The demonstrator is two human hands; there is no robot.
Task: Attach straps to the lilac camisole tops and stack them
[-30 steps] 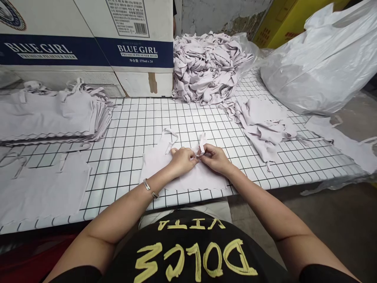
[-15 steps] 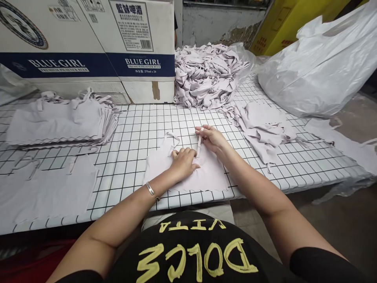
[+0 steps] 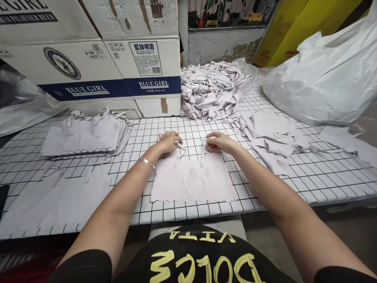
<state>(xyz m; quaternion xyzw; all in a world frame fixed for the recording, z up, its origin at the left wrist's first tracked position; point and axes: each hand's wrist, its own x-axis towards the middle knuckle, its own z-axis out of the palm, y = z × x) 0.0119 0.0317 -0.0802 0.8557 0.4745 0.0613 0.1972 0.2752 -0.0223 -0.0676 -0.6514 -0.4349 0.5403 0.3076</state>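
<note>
A pale pink camisole top [image 3: 193, 182] with a wavy lower hem lies flat on the table in front of me, its two thin straps toward the far side. My left hand [image 3: 168, 142] is closed at the upper end of the left strap [image 3: 181, 151], fingertips pinching it. Closed on the right strap [image 3: 203, 153] is my right hand [image 3: 219, 142], which draws it up nearly straight from the top edge. The left strap is bent and slack. Some fingertips of both hands are hidden.
A neat stack of similar tops [image 3: 82, 135] sits at left, with a single top [image 3: 61, 196] nearer me. Beer cartons [image 3: 118, 78] stand behind. A big garment heap [image 3: 215, 90], loose pieces [image 3: 268, 137] and a white plastic bag [image 3: 318, 78] occupy the back and right.
My left hand has moved from the top's middle up to the left strap. My right hand stays on the right strap, slightly to the right. The camera view has tilted up.
</note>
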